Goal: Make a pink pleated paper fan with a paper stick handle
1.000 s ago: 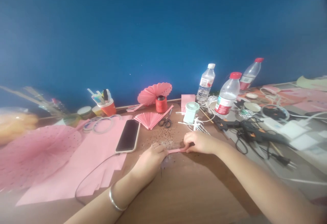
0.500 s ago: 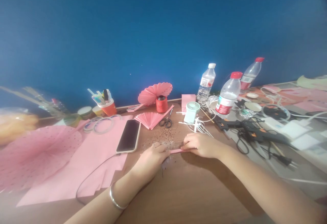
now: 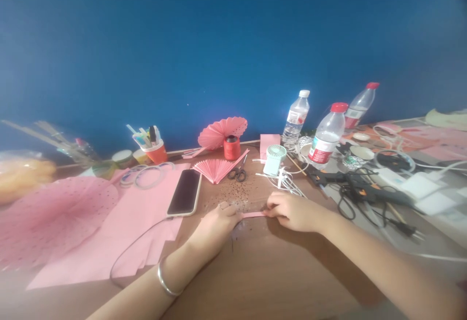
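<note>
A narrow pink strip of folded paper (image 3: pixel 254 215) lies low over the desk between my two hands. My left hand (image 3: pixel 221 222), with a ring and a silver bangle, is closed on its left end. Closed on the right end is my right hand (image 3: pixel 286 210), its thumb and fingers pinching the paper. Just beyond them, small dark bits (image 3: pixel 233 191) are scattered on the wood. A pleated pink paper fan (image 3: pixel 215 170) and small dark-handled scissors (image 3: pixel 238 175) rest behind the hands, near a red spool of thread (image 3: pixel 231 148).
Left are a phone (image 3: pixel 185 192), pink paper sheets (image 3: pixel 146 213), a round pink fan (image 3: pixel 58 218) and a cup of pens (image 3: pixel 156 151). A mint handheld fan (image 3: pixel 274 159), plastic bottles (image 3: pixel 327 135), black cables and a glue gun (image 3: pixel 372 188) crowd the right. A blue wall stands behind.
My right hand has slid slightly to the right, so a longer stretch of the pink paper shows between the hands. My left hand stays nearly in place.
</note>
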Demonstrator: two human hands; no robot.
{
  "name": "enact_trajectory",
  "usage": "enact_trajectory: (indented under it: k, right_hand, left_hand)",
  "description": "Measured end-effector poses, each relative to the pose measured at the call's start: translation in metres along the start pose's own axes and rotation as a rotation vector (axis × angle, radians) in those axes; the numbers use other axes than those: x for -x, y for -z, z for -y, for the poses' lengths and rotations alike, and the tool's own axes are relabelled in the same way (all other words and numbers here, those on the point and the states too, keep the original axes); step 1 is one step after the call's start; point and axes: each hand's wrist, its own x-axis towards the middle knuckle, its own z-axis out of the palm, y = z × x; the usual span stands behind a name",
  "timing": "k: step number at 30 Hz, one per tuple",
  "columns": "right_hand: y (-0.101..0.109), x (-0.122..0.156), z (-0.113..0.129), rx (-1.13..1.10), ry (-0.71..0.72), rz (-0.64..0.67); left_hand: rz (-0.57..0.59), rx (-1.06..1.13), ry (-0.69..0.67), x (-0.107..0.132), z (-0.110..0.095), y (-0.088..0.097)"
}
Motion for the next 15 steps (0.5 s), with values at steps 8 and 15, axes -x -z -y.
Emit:
enact_trajectory:
  k: [8,15]
  right_hand:
    - [0.002,0.019,-0.007,-0.022,-0.193,-0.101]
    - [-0.006,-0.018,0.015,-0.083,-0.079,-0.169]
  left_hand:
    - [-0.008,0.004,-0.005,0.0,0.0,0.0]
    - [-0.012,-0.034,-0.037,0.002,-0.006,0.004]
